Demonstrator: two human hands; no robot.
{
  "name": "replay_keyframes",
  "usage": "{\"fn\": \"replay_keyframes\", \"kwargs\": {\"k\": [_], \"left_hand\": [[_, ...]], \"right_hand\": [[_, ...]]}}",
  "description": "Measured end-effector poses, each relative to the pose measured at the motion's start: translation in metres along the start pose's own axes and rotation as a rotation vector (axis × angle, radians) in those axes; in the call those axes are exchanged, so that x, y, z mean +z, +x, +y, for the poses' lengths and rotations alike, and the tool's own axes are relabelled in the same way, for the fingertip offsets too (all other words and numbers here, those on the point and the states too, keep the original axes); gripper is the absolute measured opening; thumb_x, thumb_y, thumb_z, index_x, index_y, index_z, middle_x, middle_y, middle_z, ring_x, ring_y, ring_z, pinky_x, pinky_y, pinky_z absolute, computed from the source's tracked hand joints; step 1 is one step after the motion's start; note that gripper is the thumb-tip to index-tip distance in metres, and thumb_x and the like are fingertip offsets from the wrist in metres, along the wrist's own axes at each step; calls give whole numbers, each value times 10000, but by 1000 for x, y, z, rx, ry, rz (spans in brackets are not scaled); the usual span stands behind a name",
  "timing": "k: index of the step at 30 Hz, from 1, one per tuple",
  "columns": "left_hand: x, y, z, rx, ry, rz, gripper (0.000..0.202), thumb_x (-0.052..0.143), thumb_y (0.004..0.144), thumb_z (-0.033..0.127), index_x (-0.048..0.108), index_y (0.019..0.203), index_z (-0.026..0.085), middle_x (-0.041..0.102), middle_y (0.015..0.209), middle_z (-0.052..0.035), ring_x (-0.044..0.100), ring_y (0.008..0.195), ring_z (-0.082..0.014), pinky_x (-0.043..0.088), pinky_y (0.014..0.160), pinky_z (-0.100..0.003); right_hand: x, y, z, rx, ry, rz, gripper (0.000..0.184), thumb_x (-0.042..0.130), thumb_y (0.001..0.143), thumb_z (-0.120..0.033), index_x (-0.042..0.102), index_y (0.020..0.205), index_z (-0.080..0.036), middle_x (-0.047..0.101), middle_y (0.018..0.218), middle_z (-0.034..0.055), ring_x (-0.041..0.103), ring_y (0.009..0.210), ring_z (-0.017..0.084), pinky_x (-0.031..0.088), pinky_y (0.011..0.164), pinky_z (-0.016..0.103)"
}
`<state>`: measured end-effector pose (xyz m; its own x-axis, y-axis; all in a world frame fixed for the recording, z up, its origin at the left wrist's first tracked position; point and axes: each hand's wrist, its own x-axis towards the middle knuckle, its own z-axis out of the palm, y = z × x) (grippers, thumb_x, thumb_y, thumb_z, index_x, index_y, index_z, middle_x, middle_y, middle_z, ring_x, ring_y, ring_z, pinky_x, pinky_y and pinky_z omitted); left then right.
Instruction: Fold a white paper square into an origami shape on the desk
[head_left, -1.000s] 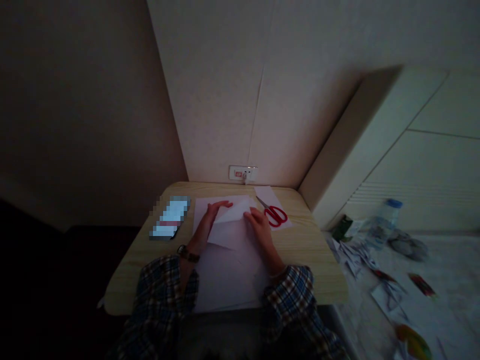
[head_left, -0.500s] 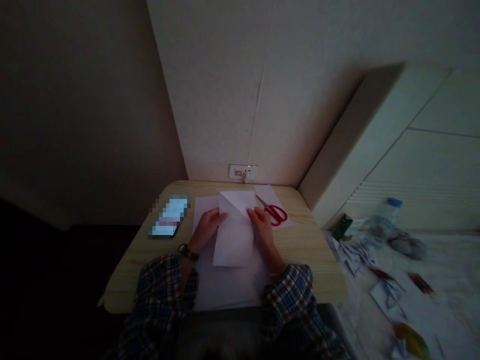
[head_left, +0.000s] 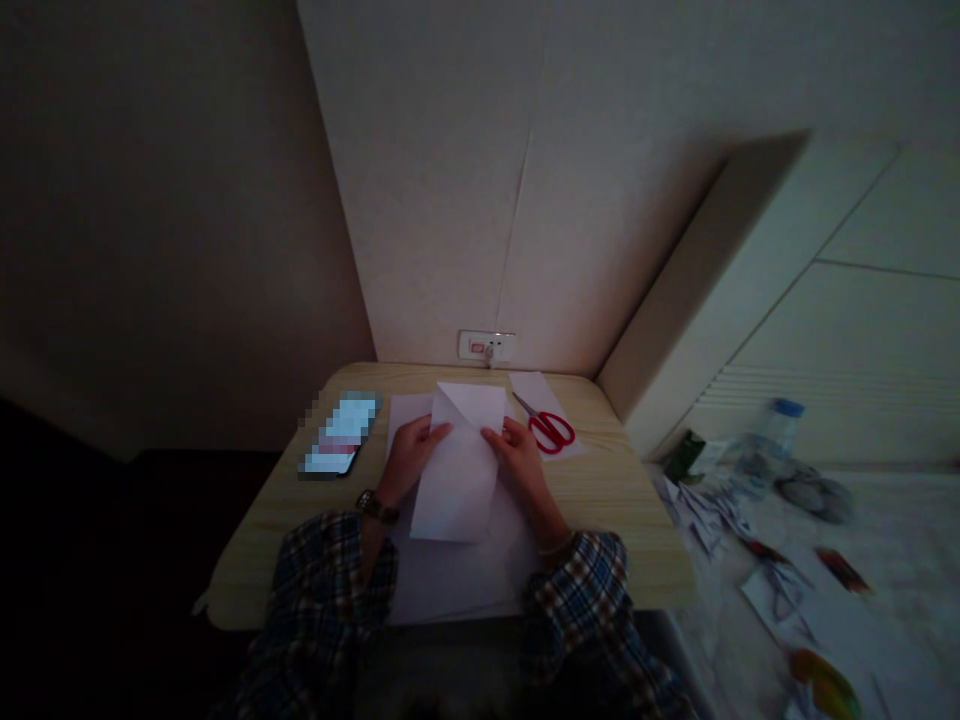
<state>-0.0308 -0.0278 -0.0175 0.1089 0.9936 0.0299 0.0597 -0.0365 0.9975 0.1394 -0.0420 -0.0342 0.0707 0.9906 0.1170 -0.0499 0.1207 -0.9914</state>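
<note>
A folded sheet of white paper [head_left: 456, 490] is held up between my two hands, with a diagonal fold near its top. My left hand [head_left: 409, 455] pinches its left edge, thumb on the front. At the right edge my right hand [head_left: 519, 450] grips it, thumb also on the front and fingers behind. Beneath lie larger white sheets [head_left: 450, 590] on the small wooden table [head_left: 600, 510]. Red-handled scissors [head_left: 550, 430] rest on another piece of paper [head_left: 529, 385], just right of my right hand.
A lit phone [head_left: 341, 432] lies on the table's left side. Behind the table is a wall socket [head_left: 486, 346] with a plug. To the right, a bed [head_left: 892, 520] holds a water bottle [head_left: 780, 430], paper scraps [head_left: 705, 512] and other small items.
The folded paper has shifted slightly left and its lower end has swung left. My right hand has moved a little left with it, its thumb further onto the paper.
</note>
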Motion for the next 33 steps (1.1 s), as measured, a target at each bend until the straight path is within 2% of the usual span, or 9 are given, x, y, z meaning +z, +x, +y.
{"fn": "replay_keyframes", "kwargs": {"k": [4, 10, 15, 19, 24, 28, 30, 33], "left_hand": [[-1, 0, 0, -8, -16, -20, 374, 649, 664, 473, 655, 809, 128, 675, 727, -37, 574, 601, -161, 405, 512, -235], [0, -3, 6, -32, -75, -109, 404, 650, 662, 463, 655, 889, 129, 689, 792, -49, 607, 669, -185, 450, 575, -264], [2, -3, 6, -19, -30, -67, 397, 672, 629, 477, 645, 794, 117, 668, 741, -40, 585, 648, -174, 437, 556, -254], [1, -3, 3, -15, -53, -72, 382, 649, 659, 476, 642, 798, 120, 664, 742, -39, 585, 652, -171, 438, 572, -259], [1, -3, 6, -12, -114, -93, 354, 653, 659, 455, 646, 808, 134, 671, 747, -34, 593, 686, -184, 457, 611, -275], [1, -2, 3, -19, -109, -35, 280, 659, 642, 410, 644, 758, 156, 641, 694, -5, 568, 667, -164, 439, 588, -249], [0, 0, 0, -52, -145, -16, 289, 651, 638, 383, 650, 825, 163, 633, 697, 6, 565, 656, -155, 430, 580, -241], [-3, 2, -1, -87, -283, -93, 342, 582, 671, 397, 645, 918, 170, 644, 715, -3, 573, 656, -158, 419, 564, -240]], "right_hand": [[0, -1, -3, 46, 28, -12, 288, 660, 671, -385, 636, 868, -177, 666, 649, 6, 570, 527, 151, 416, 457, 237], [2, -2, -5, 42, 138, -45, 312, 663, 675, -367, 634, 938, -200, 704, 798, 24, 637, 648, 180, 495, 570, 279], [4, -3, -4, 64, 144, -79, 325, 672, 670, -352, 633, 954, -200, 706, 791, 26, 640, 630, 184, 501, 549, 282], [4, -4, -5, 52, 165, -95, 318, 668, 675, -361, 633, 953, -210, 699, 782, 14, 639, 625, 184, 502, 563, 289], [2, -4, -6, 48, 130, -72, 267, 650, 688, -373, 639, 898, -209, 675, 734, 6, 589, 560, 157, 467, 517, 268], [-2, -3, -2, 13, 102, -10, 225, 643, 685, -380, 641, 833, -210, 642, 700, -5, 553, 563, 145, 433, 503, 249], [-3, -2, 1, 3, 94, 13, 185, 641, 681, -373, 640, 766, -209, 626, 671, -12, 537, 559, 142, 424, 506, 246], [-6, -2, 0, -26, 63, -14, 139, 609, 707, -338, 665, 733, -213, 637, 672, -7, 546, 587, 150, 425, 528, 250]]}}
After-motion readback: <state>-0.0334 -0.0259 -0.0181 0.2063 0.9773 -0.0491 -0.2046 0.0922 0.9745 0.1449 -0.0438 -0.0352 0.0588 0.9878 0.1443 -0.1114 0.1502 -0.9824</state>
